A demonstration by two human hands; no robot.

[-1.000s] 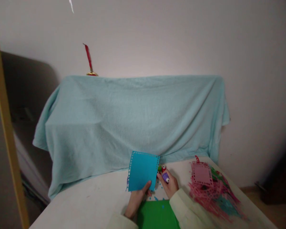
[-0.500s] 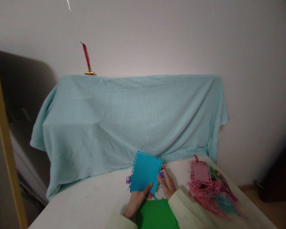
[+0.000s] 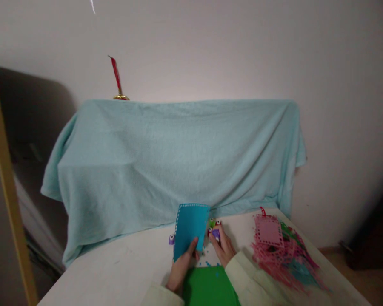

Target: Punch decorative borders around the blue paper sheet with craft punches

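Observation:
My left hand [image 3: 185, 259] is closed on the lower part of a blue sheet [image 3: 191, 227], thumb in front. The sheet stands tilted up, with a row of small holes along its top and left edges. To its right, my right hand [image 3: 225, 246] has thumb and index finger bent around a small purple piece [image 3: 215, 233]; its kind is hard to make out. Just beyond those fingers are small red [image 3: 218, 223] and green [image 3: 212, 222] pieces with round eyes. Tiny blue bits [image 3: 207, 264] lie between my hands, above a green sheet [image 3: 209, 287].
Another purple piece with an eye [image 3: 171, 239] lies left of the blue sheet. On the right of the white table [image 3: 115, 272] is a heap of pink shreds [image 3: 268, 259] with a hole-edged pink card [image 3: 269, 231]. A light blue cloth [image 3: 178, 148] hangs behind.
The blue sheet has shifted left and turned, so its right edge is away from my right hand. More blue bits and the small green piece have come into sight. My right hand stays nearly in place.

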